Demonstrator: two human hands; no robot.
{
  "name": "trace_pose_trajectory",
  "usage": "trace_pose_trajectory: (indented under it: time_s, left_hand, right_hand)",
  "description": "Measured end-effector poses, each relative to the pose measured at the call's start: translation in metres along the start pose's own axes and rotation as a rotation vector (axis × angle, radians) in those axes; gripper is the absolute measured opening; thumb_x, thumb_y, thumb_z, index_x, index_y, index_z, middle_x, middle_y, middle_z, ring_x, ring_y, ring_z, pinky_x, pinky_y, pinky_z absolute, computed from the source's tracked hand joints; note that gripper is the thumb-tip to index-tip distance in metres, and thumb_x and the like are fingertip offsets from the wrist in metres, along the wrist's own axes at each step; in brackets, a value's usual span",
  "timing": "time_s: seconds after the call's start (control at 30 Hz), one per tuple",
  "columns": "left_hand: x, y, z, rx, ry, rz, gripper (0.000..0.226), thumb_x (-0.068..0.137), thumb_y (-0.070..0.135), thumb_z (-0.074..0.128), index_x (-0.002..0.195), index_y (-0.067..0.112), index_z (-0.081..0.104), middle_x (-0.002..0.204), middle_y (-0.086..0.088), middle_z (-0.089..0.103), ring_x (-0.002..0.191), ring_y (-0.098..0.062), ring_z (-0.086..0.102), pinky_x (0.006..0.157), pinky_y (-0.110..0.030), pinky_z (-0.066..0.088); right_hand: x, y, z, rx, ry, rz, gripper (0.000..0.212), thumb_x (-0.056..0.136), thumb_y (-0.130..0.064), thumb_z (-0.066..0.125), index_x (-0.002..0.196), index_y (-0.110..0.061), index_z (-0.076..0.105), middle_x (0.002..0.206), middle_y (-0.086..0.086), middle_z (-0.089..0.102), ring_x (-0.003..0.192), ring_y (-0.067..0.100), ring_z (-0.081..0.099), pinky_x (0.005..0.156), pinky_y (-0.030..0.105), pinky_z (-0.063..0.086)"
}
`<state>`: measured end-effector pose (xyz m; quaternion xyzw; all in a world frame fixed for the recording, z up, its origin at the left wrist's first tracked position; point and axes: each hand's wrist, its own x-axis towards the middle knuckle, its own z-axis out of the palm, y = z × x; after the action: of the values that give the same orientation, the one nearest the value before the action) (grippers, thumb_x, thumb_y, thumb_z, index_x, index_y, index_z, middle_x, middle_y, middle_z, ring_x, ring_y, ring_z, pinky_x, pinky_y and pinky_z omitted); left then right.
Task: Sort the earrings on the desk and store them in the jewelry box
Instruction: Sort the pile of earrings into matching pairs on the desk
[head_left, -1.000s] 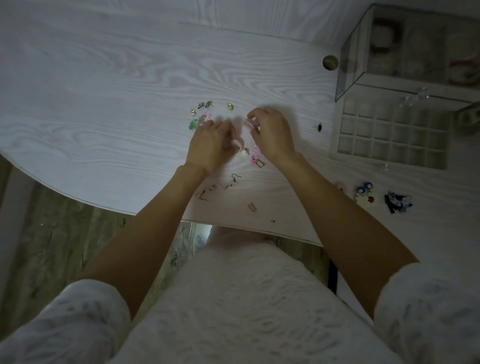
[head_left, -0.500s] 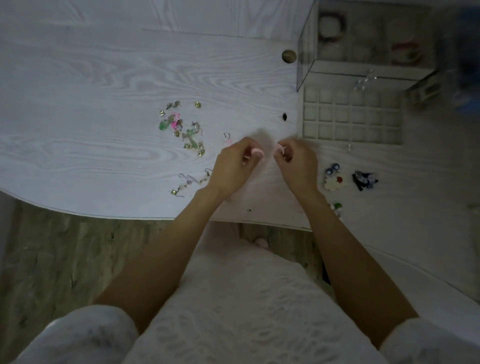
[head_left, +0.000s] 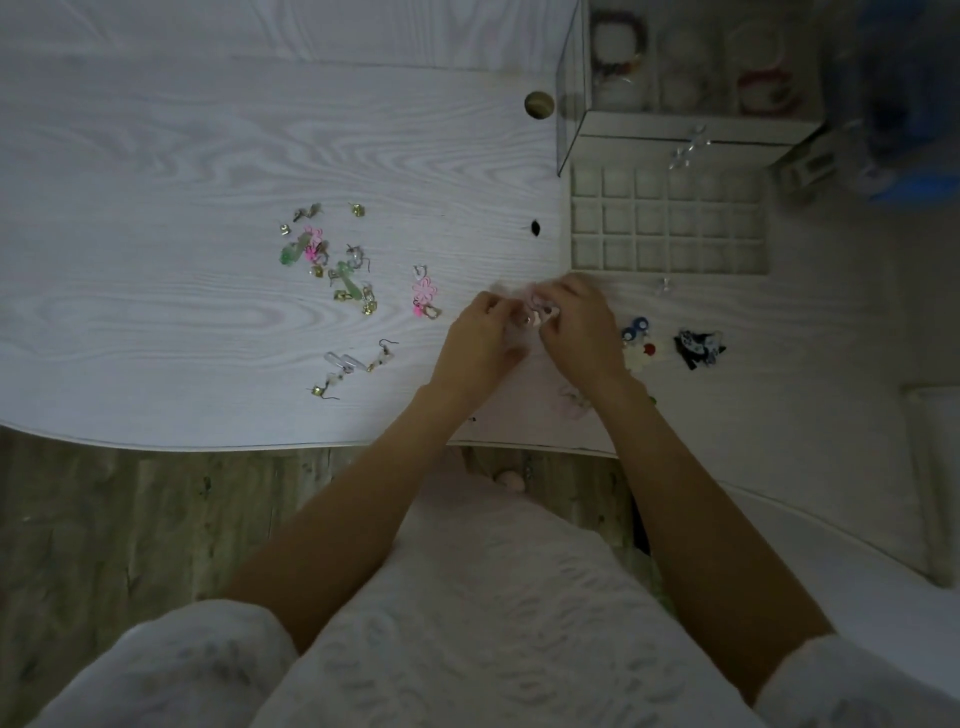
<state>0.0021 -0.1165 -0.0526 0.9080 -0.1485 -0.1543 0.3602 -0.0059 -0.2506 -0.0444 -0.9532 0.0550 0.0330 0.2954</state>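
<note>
While over desk (head_left: 208, 156), both hands (head_left: 530, 332) pinching pink earring (head_left: 540, 312)

green, pink and gold earrings (head_left: 332, 260) lie scattered left of the open, gridded jewelry box (head_left: 667, 221).

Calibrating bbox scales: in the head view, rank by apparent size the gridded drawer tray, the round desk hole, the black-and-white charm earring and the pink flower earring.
1. Pale gridded drawer tray
2. Black-and-white charm earring and pink flower-shaped earring: look alike, not ranked
3. Round brass-rimmed desk hole
</note>
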Motion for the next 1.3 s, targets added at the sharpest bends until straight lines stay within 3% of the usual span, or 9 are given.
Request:
trace_pose_trajectory:
  time_s: [0.17, 0.33, 0.4, 0.57, 0.73, 0.9, 1.07, 1.2, 1.3]
  left_hand:
    - [0.015, 0.011, 0.000, 0.051, 0.068, -0.004, 0.029, 0.079, 0.006, 0.063, 0.108, 0.003, 0.061, 0.105, -0.019, 0.058, 0.085, -0.035, 0.061, 0.071, -0.037, 0.046]
    - [0.018, 0.006, -0.019, 0.054, 0.105, 0.018, 0.031, 0.082, 0.013, 0.064, 0.113, 0.009, 0.059, 0.113, -0.012, 0.057, 0.075, -0.024, 0.064, 0.067, -0.030, 0.047]
    - [0.012, -0.008, -0.030, 0.073, 0.105, -0.023, 0.036, 0.079, 0.011, 0.067, 0.114, 0.011, 0.058, 0.113, -0.009, 0.057, 0.079, -0.019, 0.062, 0.069, -0.025, 0.044]
    - [0.005, -0.028, -0.042, 0.169, 0.100, -0.033, 0.037, 0.079, 0.009, 0.065, 0.116, 0.007, 0.059, 0.113, -0.016, 0.058, 0.099, -0.032, 0.057, 0.085, -0.038, 0.045]
    - [0.016, -0.018, -0.035, 0.230, 0.019, 0.037, 0.029, 0.082, 0.003, 0.060, 0.111, 0.003, 0.060, 0.112, -0.018, 0.057, 0.098, -0.035, 0.055, 0.076, -0.038, 0.045]
    - [0.014, -0.020, -0.032, 0.260, 0.024, 0.035, 0.011, 0.085, 0.002, 0.056, 0.088, -0.001, 0.066, 0.089, -0.021, 0.062, 0.075, -0.036, 0.060, 0.062, -0.036, 0.043]
    - [-0.006, -0.020, -0.028, 0.177, 0.020, 0.005, 0.012, 0.082, 0.004, 0.060, 0.092, 0.005, 0.066, 0.095, -0.013, 0.064, 0.077, -0.027, 0.062, 0.064, -0.024, 0.038]
    - [-0.013, -0.017, -0.019, 0.154, 0.070, -0.063, 0.020, 0.084, 0.015, 0.063, 0.100, 0.004, 0.061, 0.100, -0.016, 0.059, 0.078, -0.028, 0.060, 0.068, -0.034, 0.045]
    - [-0.016, -0.014, -0.014, 0.134, 0.071, -0.058, 0.014, 0.085, 0.014, 0.061, 0.095, 0.005, 0.063, 0.092, -0.016, 0.062, 0.078, -0.029, 0.059, 0.067, -0.030, 0.041]
  right_hand:
    - [0.004, -0.004, -0.002, -0.006, -0.042, 0.051, 0.026, 0.083, -0.001, 0.054, 0.107, -0.003, 0.063, 0.110, 0.014, 0.058, 0.098, 0.026, 0.055, 0.078, 0.024, 0.036]
    - [0.016, -0.011, -0.016, -0.062, 0.066, -0.026, 0.023, 0.088, -0.005, 0.051, 0.108, -0.002, 0.062, 0.109, 0.016, 0.062, 0.092, 0.029, 0.059, 0.079, 0.034, 0.045]
    - [0.029, -0.013, -0.019, -0.086, 0.101, -0.066, 0.026, 0.086, -0.004, 0.050, 0.109, -0.004, 0.063, 0.110, 0.014, 0.063, 0.098, 0.028, 0.058, 0.081, 0.033, 0.044]
    - [0.071, -0.007, -0.013, -0.364, 0.112, -0.184, 0.033, 0.084, 0.002, 0.048, 0.113, -0.007, 0.061, 0.119, 0.010, 0.060, 0.114, 0.031, 0.044, 0.093, 0.035, 0.032]
    - [0.091, -0.008, -0.004, -0.482, 0.018, -0.217, 0.029, 0.082, 0.003, 0.051, 0.106, -0.007, 0.064, 0.103, 0.011, 0.065, 0.108, 0.030, 0.044, 0.091, 0.033, 0.023]
    - [0.079, -0.024, 0.006, -0.394, -0.002, -0.257, 0.017, 0.087, -0.004, 0.051, 0.095, -0.006, 0.066, 0.092, 0.011, 0.067, 0.095, 0.027, 0.051, 0.083, 0.032, 0.034]
    - [0.016, -0.034, 0.005, -0.105, 0.034, -0.197, 0.007, 0.089, -0.010, 0.054, 0.089, -0.007, 0.061, 0.089, 0.011, 0.064, 0.075, 0.024, 0.058, 0.064, 0.035, 0.046]
    - [-0.024, -0.020, 0.016, -0.076, -0.001, -0.116, 0.011, 0.090, -0.008, 0.053, 0.091, -0.005, 0.063, 0.092, 0.013, 0.065, 0.073, 0.025, 0.061, 0.062, 0.034, 0.047]
    - [-0.027, -0.018, 0.018, -0.046, -0.024, -0.078, 0.014, 0.088, -0.004, 0.052, 0.094, -0.003, 0.065, 0.092, 0.014, 0.065, 0.076, 0.027, 0.062, 0.064, 0.036, 0.049]
